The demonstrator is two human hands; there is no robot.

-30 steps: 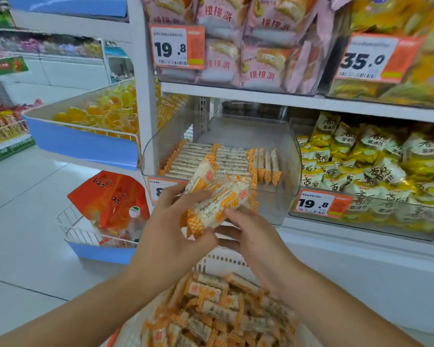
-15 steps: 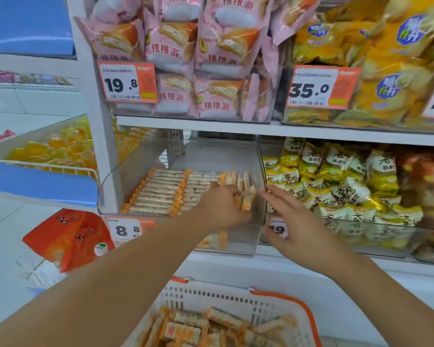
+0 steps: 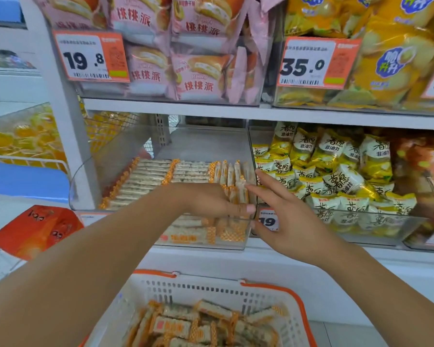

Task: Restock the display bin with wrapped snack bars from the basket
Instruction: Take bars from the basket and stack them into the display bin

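Note:
A clear display bin (image 3: 211, 144) sits on the middle shelf, with flat rows of orange-and-white wrapped snack bars (image 3: 148, 179) in its left part. At its right end several bars stand on edge. My left hand (image 3: 211, 200) reaches over the bin's front wall and grips a bunch of these upright bars (image 3: 237, 194) against the right wall. My right hand (image 3: 288, 219) hovers with spread, straight fingers just outside the bin's front right corner and holds nothing. Below, a white basket with an orange rim (image 3: 211, 288) holds several more bars (image 3: 186, 324).
A neighbouring bin of yellow-and-white snack packs (image 3: 336, 176) stands right of the bin. Pink pie packs (image 3: 186, 58) and yellow bags (image 3: 386, 58) fill the shelf above. A white shelf post (image 3: 60, 136) rises at left, with orange bags (image 3: 35, 229) low beside it.
Both hands held a bunch of bars above the basket; my left hand carried them into the bin's right end, and my right hand let go and moved beside the bin.

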